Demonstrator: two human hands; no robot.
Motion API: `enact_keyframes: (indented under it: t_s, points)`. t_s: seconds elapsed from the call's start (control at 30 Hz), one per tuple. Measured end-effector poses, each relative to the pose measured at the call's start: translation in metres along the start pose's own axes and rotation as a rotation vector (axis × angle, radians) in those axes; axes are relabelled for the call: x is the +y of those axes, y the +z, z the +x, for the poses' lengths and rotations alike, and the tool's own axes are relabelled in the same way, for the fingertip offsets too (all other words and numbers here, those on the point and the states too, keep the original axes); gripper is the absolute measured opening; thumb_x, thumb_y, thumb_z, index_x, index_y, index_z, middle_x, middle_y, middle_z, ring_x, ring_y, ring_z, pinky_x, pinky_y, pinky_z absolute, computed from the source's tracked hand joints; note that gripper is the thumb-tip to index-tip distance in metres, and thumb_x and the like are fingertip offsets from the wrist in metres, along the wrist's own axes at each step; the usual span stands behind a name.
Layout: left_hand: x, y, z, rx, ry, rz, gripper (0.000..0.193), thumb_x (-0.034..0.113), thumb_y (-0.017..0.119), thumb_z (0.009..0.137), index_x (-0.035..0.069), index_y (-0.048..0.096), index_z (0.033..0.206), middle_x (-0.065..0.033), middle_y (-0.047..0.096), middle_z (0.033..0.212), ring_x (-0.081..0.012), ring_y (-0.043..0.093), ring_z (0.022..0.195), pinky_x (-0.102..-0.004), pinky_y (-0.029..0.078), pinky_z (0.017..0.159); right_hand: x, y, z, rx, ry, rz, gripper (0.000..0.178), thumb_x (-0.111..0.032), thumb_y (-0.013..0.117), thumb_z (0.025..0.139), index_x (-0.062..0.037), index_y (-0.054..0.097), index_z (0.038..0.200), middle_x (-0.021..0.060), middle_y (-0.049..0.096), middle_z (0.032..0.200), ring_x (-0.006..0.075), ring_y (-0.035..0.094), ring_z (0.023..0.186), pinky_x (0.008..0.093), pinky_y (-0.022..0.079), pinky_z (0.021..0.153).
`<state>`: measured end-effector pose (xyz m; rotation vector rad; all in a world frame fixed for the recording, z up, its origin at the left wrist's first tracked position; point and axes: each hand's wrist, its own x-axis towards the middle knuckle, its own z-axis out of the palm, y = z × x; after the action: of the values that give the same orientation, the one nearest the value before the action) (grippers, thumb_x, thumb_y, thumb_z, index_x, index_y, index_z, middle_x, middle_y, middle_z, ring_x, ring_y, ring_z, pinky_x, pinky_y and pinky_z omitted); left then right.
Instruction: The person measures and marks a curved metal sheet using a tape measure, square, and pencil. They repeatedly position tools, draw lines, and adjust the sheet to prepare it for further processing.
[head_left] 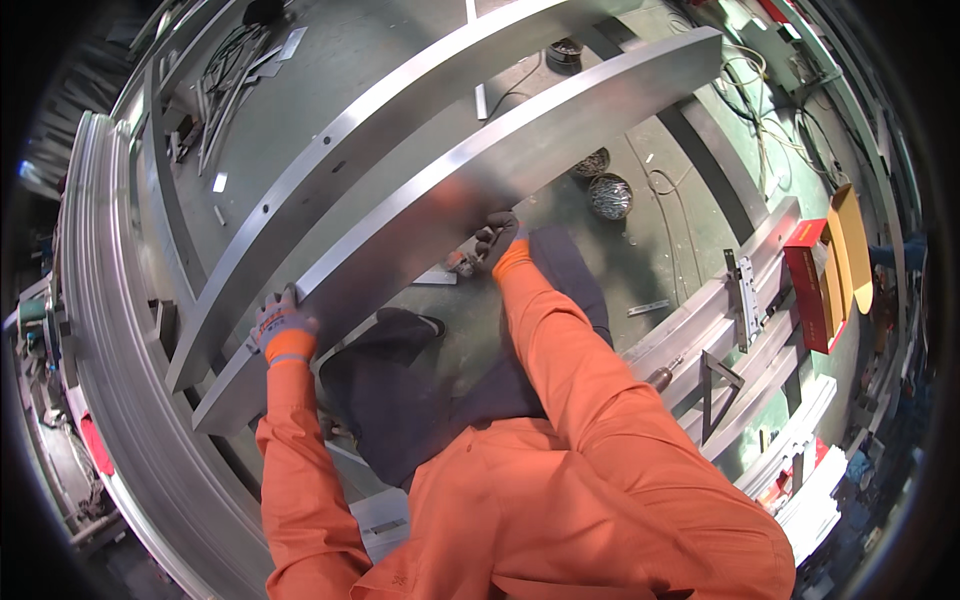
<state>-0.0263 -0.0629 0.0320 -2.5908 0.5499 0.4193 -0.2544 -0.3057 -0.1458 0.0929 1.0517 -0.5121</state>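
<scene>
A long, silvery rectangular metal beam (400, 240) lies slantwise in front of me, from lower left to upper right. My left hand (284, 324), in a grey and orange glove, grips its top edge near the left end, fingers bent over it. My right hand (499, 238), gloved too, is closed beside the beam's lower edge, with its fingers curled. Next to those fingers is a small grey and reddish object (463, 262); I cannot tell what it is or whether the hand holds it. Beyond lies a second metal beam (300, 195) with a few holes along it.
Two round containers of small metal parts (610, 197) stand on the floor past my right hand. To the right, metal profiles carry a drill (661, 378), a black triangular square (716, 393) and an open red box (812, 290). Long stacked profiles (120, 300) line the left; cables trail at upper right.
</scene>
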Motion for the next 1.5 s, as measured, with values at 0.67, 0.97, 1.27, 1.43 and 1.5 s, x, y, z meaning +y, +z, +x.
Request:
enact_keyframes:
  t_s: [0.67, 0.97, 1.27, 1.43, 1.5]
  points:
    - [0.0, 0.088, 0.09, -0.098, 0.061, -0.139, 0.081, 0.027, 0.067, 0.082, 0.015, 0.045, 0.159, -0.0182, 0.056, 0.152, -0.0395, 0.058, 0.137, -0.0451, 0.049, 0.114, 0.013, -0.005, -0.005, 0.114, -0.142, -0.36, 0.071, -0.028, 0.089, 0.088, -0.0022, 0.047, 0.14, 0.0205, 0.067, 0.118, 0.0363, 0.072, 0.085, 0.0497, 0.065, 0.058]
    - [-0.005, 0.137, 0.115, -0.171, 0.153, -0.312, 0.103, 0.023, 0.076, 0.072, 0.019, 0.034, 0.165, -0.0232, 0.058, 0.15, -0.0412, 0.058, 0.136, -0.0448, 0.049, 0.114, -0.06, -0.005, -0.092, -0.008, -0.636, -1.09, 0.041, -0.021, 0.081, 0.084, -0.003, 0.073, 0.12, 0.016, 0.079, 0.103, 0.0263, 0.075, 0.092, 0.0355, 0.059, 0.079]
    - [-0.089, 0.182, 0.063, 0.09, 0.027, -0.454, 0.088, 0.025, 0.074, 0.076, 0.026, 0.045, 0.16, -0.0109, 0.049, 0.156, -0.0378, 0.055, 0.137, -0.0504, 0.048, 0.113, -0.382, -0.375, -0.196, 1.075, -0.778, -1.572, 0.114, -0.041, 0.09, 0.059, -0.0138, 0.042, 0.16, 0.0231, 0.065, 0.139, 0.0373, 0.065, 0.128, 0.0452, 0.053, 0.109]
    - [-0.183, 0.19, 0.048, 0.076, -0.159, -0.368, 0.089, 0.039, 0.078, 0.083, 0.03, 0.04, 0.162, -0.0073, 0.046, 0.159, -0.038, 0.051, 0.142, -0.0511, 0.045, 0.116, -0.349, -0.439, -0.18, 1.168, -0.614, -1.838, 0.125, -0.039, 0.098, 0.052, -0.0208, 0.039, 0.161, 0.0207, 0.062, 0.142, 0.0386, 0.062, 0.13, 0.0484, 0.053, 0.108]
    - [-0.19, 0.213, 0.051, 0.121, -0.126, -0.406, 0.09, 0.043, 0.079, 0.083, 0.03, 0.039, 0.163, -0.0064, 0.043, 0.162, -0.0369, 0.047, 0.145, -0.0517, 0.042, 0.119, -0.365, -0.418, -0.178, 1.185, -0.544, -1.833, 0.122, -0.039, 0.097, 0.056, -0.0219, 0.038, 0.162, 0.0199, 0.063, 0.141, 0.0375, 0.062, 0.13, 0.0492, 0.054, 0.107]
